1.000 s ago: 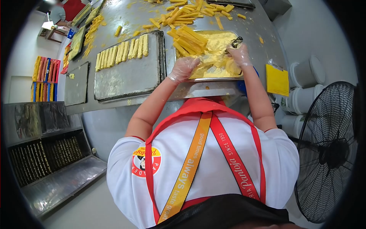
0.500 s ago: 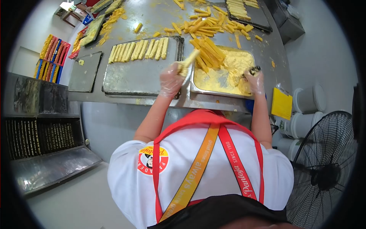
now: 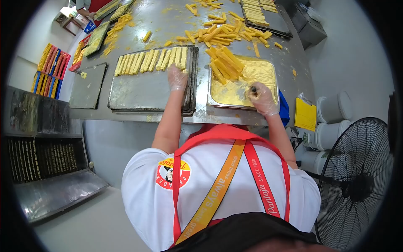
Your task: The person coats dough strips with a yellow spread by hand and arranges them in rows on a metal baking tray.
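Note:
My left hand [image 3: 177,78], in a clear plastic glove, is at the right end of a row of cream-coated bread sticks [image 3: 145,61]. Its fingers close round the lower end of a coated bread stick [image 3: 183,59] there. The row lies along the far side of a stacked metal baking tray [image 3: 142,93]. Gloved too, my right hand [image 3: 263,100] grips a dark-handled spatula [image 3: 253,89] over a steel pan [image 3: 210,100] of pale yellow cream [image 3: 260,70]. The blade is mostly hidden and blurred. Uncoated yellow bread sticks [image 3: 226,63] are piled at the pan's far left corner.
More loose sticks [image 3: 222,34] and crumbs lie on the steel table [image 3: 201,80] beyond the pan. Other trays stand at far right [image 3: 275,26] and left [image 3: 88,86]. A person [image 3: 90,6] works at the far left. White buckets [image 3: 333,107] and a fan [image 3: 357,185] stand right.
My left hand has carried a coated stick from beside the pan to the right end of the row. My right hand has moved left over the cream with the spatula.

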Action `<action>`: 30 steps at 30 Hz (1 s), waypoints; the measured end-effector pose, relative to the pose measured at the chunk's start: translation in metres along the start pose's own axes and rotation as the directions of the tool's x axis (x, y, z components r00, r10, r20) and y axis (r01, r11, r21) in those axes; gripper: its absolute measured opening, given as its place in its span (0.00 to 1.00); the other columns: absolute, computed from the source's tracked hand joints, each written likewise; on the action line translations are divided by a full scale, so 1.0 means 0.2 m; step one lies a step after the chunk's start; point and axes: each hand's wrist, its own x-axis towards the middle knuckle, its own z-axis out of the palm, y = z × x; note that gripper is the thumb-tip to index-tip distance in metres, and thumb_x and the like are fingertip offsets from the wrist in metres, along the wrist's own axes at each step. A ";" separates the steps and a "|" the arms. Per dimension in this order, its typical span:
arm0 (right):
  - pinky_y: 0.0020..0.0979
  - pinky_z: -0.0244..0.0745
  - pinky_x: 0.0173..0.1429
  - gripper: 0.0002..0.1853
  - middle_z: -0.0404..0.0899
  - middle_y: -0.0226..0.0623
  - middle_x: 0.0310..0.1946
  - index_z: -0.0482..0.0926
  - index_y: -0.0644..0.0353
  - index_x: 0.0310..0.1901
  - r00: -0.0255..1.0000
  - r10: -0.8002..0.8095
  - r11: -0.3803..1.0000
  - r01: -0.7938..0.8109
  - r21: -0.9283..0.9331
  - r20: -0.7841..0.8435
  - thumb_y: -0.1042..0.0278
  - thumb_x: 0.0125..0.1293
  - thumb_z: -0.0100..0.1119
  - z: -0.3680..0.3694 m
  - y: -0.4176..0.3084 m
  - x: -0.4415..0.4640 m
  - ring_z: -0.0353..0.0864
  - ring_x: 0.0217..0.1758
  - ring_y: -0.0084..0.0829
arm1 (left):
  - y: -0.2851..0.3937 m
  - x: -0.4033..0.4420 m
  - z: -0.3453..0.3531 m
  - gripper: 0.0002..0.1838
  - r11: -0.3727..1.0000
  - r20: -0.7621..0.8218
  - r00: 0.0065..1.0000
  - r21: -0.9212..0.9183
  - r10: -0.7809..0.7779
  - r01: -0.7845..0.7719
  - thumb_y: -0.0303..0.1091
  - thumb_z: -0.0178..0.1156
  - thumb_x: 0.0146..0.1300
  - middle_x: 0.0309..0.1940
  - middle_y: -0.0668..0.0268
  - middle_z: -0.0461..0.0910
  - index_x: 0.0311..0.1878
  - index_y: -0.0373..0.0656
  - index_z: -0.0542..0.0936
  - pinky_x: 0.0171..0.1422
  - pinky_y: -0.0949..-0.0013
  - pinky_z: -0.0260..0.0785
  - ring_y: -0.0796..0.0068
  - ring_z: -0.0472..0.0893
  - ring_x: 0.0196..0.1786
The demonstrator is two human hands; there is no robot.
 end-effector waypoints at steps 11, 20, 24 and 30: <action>0.31 0.76 0.40 0.11 0.79 0.34 0.29 0.79 0.62 0.41 0.997 0.067 0.994 -0.068 -0.081 -0.024 0.75 0.55 0.65 -0.05 0.12 0.13 0.79 0.32 0.30 | 0.65 0.14 -0.18 0.21 0.713 -0.037 0.792 -0.412 0.610 -0.568 0.42 0.65 0.58 0.42 0.53 0.80 0.50 0.40 0.78 0.53 0.53 0.71 0.50 0.78 0.47; 0.31 0.79 0.37 0.10 0.80 0.33 0.30 0.80 0.63 0.38 0.976 0.200 0.974 -0.207 -0.089 -0.083 0.74 0.55 0.68 -0.05 0.25 0.22 0.82 0.33 0.26 | 0.74 0.22 -0.08 0.16 0.812 0.400 0.820 -0.570 0.409 -0.126 0.40 0.65 0.56 0.40 0.49 0.82 0.44 0.40 0.83 0.48 0.58 0.73 0.54 0.82 0.44; 0.33 0.78 0.38 0.10 0.83 0.39 0.31 0.80 0.65 0.39 0.988 -0.045 0.998 0.040 0.039 0.150 0.72 0.55 0.66 -0.04 0.17 0.12 0.83 0.32 0.33 | 0.71 0.14 -0.20 0.16 0.688 0.319 0.873 -0.725 0.370 -0.026 0.40 0.66 0.57 0.40 0.53 0.84 0.44 0.41 0.84 0.47 0.63 0.74 0.63 0.84 0.42; 0.32 0.77 0.36 0.14 0.84 0.45 0.33 0.79 0.66 0.40 0.964 0.248 0.969 -0.248 0.021 -0.097 0.70 0.53 0.68 -0.14 0.35 0.18 0.82 0.28 0.39 | 0.81 -0.11 -0.36 0.14 0.685 0.385 0.862 -0.726 0.330 0.062 0.40 0.67 0.58 0.37 0.59 0.86 0.45 0.43 0.85 0.45 0.67 0.74 0.67 0.84 0.38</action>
